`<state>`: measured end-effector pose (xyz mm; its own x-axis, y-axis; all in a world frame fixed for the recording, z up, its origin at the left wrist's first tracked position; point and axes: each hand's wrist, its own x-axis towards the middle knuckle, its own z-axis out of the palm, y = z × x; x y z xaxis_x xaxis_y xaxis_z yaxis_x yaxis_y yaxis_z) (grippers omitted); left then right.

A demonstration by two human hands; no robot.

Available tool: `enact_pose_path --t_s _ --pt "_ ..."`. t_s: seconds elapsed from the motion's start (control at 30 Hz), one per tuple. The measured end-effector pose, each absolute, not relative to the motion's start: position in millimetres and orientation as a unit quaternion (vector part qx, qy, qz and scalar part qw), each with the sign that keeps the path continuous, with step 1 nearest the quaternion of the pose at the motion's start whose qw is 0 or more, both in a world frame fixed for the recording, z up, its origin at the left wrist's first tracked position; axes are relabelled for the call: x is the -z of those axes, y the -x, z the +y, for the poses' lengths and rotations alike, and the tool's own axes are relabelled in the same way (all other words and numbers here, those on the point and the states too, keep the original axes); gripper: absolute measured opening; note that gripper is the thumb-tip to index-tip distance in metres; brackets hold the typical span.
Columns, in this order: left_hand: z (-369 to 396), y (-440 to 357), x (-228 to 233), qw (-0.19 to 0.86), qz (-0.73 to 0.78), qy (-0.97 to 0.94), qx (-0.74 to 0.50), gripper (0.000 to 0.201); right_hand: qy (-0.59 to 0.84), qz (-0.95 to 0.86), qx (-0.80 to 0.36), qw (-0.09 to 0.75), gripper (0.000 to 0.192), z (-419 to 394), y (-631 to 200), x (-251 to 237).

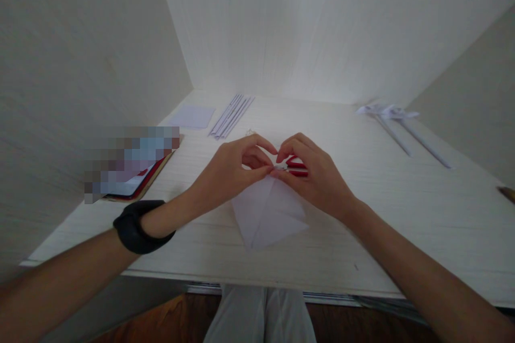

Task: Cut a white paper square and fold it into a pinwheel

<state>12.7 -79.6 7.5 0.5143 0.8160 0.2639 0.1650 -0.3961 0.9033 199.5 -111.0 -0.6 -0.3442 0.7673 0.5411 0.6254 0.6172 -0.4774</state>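
A folded sheet of white paper (267,211) with crease lines hangs point-up at the middle of the table's near side. My left hand (243,163) pinches its top corner between thumb and finger. Close against it, my right hand (311,171) also closes thumb and fingertips on that same corner. Partly hidden behind my right hand lies a red-handled tool (298,173), perhaps scissors; its metal part shows near my fingertips. A dark band (139,226) circles my left wrist.
Several thin folded paper strips (232,116) lie at the back, beside a flat paper square (195,117). A phone or tablet (134,177) leans at the left wall. Paper pinwheel-like pieces on sticks (402,128) rest at the back right. Walls enclose the white table (402,225).
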Motion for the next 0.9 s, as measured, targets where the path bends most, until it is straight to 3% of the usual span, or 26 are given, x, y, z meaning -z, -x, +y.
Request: enact_pose_path --t_s 0.37,0.5,0.9 --pt "-79.4 -12.1 -7.2 0.438 0.323 -0.75 -0.376 0.019 0.433 -0.821 -0.051 0.369 0.006 -111.0 -202.0 0.8" --pt "-79.9 -13.4 -6.9 0.436 0.326 -0.749 -0.377 0.021 0.43 -0.832 -0.021 0.349 0.016 -109.3 -203.4 3.8" --pt "-75.1 -11.4 -3.0 0.493 0.337 -0.714 -0.366 0.024 0.376 -0.837 0.141 0.371 0.008 -110.4 -205.1 5.2"
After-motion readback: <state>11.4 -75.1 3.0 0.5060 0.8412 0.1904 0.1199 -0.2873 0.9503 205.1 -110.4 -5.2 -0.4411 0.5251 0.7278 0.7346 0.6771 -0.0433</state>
